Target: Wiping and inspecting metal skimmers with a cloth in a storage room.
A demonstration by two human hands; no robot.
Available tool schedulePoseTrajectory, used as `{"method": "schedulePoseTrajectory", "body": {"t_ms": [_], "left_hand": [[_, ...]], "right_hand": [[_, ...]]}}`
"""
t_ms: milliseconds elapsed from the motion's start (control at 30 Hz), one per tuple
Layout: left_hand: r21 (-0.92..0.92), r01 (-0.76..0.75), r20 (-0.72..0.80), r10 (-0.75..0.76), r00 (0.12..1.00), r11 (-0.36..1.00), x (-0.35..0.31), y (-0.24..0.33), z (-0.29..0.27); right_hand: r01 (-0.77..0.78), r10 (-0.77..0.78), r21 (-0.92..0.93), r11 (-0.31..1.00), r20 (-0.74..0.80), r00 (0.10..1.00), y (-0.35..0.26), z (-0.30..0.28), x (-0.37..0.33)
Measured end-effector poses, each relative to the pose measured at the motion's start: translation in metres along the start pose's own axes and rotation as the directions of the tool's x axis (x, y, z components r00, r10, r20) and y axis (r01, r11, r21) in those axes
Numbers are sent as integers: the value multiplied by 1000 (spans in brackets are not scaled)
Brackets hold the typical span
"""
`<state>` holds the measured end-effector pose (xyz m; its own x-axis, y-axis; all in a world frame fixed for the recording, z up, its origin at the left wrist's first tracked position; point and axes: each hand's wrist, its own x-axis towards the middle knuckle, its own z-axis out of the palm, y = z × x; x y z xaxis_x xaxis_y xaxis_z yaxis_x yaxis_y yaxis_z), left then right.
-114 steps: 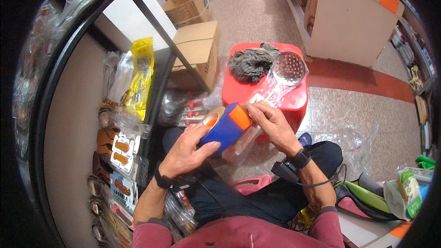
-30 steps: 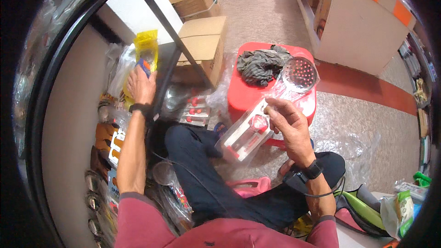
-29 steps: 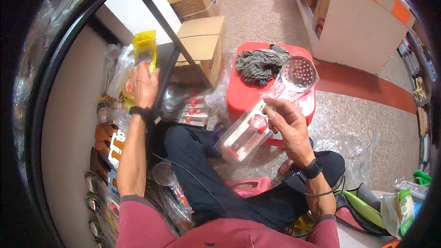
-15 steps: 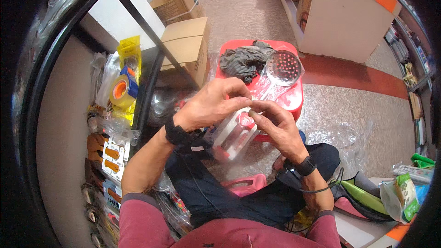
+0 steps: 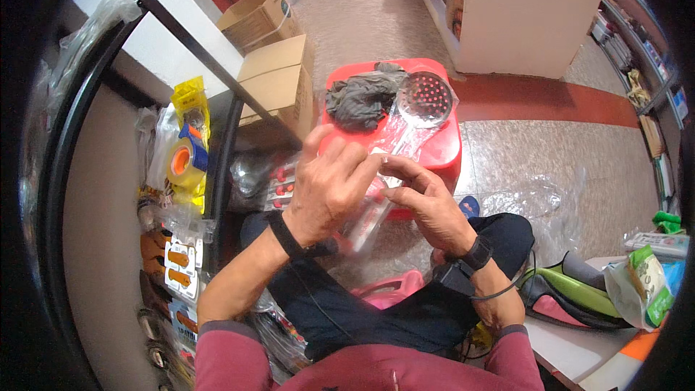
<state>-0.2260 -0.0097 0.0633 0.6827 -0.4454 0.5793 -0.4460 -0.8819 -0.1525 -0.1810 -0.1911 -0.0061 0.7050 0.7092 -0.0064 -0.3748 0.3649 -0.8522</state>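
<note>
While the clear packet [image 5: 368, 219] is held slanting at the near side of the red stool [image 5: 449, 143], a fine fingertip job at its upper end seems to be in hand. By the right hand [image 5: 427, 203], its edge appears pinched between thumb and forefinger; the left hand [image 5: 329, 185] is bunched up against those fingertips, and what is gripped there cannot be told. For the next move, a steady right pinch and a light left touch would seem to be needed. On the stool, the wrapped skimmer [image 5: 426, 100] is laid, with grey cloth [image 5: 358, 105] crumpled just beside it. Leftward, tape [image 5: 190, 168] is set against a yellow pack [image 5: 190, 100] on the black shelf [image 5: 226, 145]; beyond, cardboard boxes [image 5: 274, 69] are seen. Farther off, speckled floor [image 5: 572, 159] is crossed by a red-brown band [image 5: 536, 101].
</note>
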Motion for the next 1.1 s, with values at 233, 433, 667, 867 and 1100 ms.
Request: {"method": "schedulePoseTrajectory", "body": {"t_ms": [233, 433, 667, 867, 1100], "left_hand": [[40, -19, -50, 21, 999, 999, -10, 13, 5], [30, -29, -34, 30, 999, 999, -18, 21, 1], [17, -51, -79, 52, 996, 999, -20, 23, 5], [1, -23, -68, 23, 997, 1000, -13, 26, 0], [-215, 148, 13, -149, 989, 965, -4, 16, -1]], "right_hand": [[16, -16, 7, 1000, -9, 1000, 7, -4, -1], [43, -43, 14, 999, -10, 999, 2, 0, -5], [36, -29, 181, 983, -40, 999, 4, 5, -8], [46, -22, 248, 968, -100, 995, -1, 9, -8], [130, -133, -32, 991, -205, 970, -6, -20, 2]]}}
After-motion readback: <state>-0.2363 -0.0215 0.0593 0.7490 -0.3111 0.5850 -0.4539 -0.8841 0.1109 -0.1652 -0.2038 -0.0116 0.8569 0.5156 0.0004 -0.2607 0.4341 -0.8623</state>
